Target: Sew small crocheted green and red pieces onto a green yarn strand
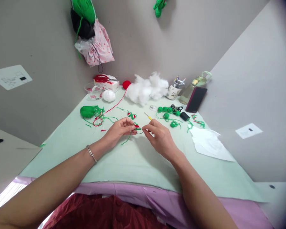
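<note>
Between the fingertips of my left hand is a small red and green crochet piece. A green yarn tail hangs below it. My right hand is closed in a pinch just right of the piece, and a dark thread curves from the piece to its fingertips. A crochet hook with a yellow handle sticks out past the right knuckles; whether this hand holds it or it lies on the table, I cannot tell. Two small red and green crochet pieces lie just beyond my hands.
Green yarn lies left, white stuffing and a red yarn ball at the back. Several green crochet balls, a black thread spool and white paper lie right. A phone leans by a bottle.
</note>
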Motion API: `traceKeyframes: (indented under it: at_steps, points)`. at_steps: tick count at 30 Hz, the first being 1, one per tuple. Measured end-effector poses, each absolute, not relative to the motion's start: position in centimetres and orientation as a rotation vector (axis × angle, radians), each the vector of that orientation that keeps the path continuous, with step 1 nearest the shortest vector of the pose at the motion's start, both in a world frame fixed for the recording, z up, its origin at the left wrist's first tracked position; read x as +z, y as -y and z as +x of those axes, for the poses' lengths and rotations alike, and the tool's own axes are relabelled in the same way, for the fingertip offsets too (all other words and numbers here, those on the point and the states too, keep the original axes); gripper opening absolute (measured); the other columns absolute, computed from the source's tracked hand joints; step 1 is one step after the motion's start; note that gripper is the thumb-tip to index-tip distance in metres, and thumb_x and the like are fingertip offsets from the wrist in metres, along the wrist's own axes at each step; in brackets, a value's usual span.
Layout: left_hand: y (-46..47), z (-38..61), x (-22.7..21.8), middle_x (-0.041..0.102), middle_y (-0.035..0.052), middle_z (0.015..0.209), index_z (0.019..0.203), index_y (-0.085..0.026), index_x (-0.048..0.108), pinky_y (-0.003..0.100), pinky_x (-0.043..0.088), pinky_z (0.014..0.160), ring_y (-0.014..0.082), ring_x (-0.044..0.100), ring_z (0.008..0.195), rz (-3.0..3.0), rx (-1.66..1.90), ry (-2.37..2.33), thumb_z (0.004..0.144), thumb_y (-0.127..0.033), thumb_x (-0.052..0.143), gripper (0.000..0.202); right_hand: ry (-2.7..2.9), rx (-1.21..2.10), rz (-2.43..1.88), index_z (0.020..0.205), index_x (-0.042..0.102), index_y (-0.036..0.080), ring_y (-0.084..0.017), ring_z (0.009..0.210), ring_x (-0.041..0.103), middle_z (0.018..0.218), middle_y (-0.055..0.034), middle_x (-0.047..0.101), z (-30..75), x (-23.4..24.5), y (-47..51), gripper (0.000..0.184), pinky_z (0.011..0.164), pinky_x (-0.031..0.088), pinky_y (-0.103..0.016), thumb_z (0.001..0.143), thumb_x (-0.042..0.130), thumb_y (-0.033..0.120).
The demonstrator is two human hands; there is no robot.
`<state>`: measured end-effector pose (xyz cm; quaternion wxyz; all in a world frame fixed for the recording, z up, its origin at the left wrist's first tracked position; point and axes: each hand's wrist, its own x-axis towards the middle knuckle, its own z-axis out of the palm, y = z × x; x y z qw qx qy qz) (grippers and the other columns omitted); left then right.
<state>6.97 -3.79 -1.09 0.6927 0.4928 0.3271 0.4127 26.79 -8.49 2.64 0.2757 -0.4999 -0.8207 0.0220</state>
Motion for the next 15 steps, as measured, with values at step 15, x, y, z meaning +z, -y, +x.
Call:
traceKeyframes:
  at_steps: [15]
  points:
    - [3.90, 6.99, -0.83, 0.068, 0.0012, 0.090, 0.091, -0.017, 0.063, 0.037, 0.049, 0.093, 0.0173, 0.070, 0.084, 1.091, 0.891, -0.696, 0.075, -0.028, 0.077, 0.024, 2.178, 0.160, -1.318, 0.087, 0.067, 0.019, -0.013, 0.067, 0.049, 0.079, -0.0030, 0.053, 27.02, 2.70, 8.37, 0.020, 0.062, 0.037, -0.026, 0.094, 0.048, 0.018]
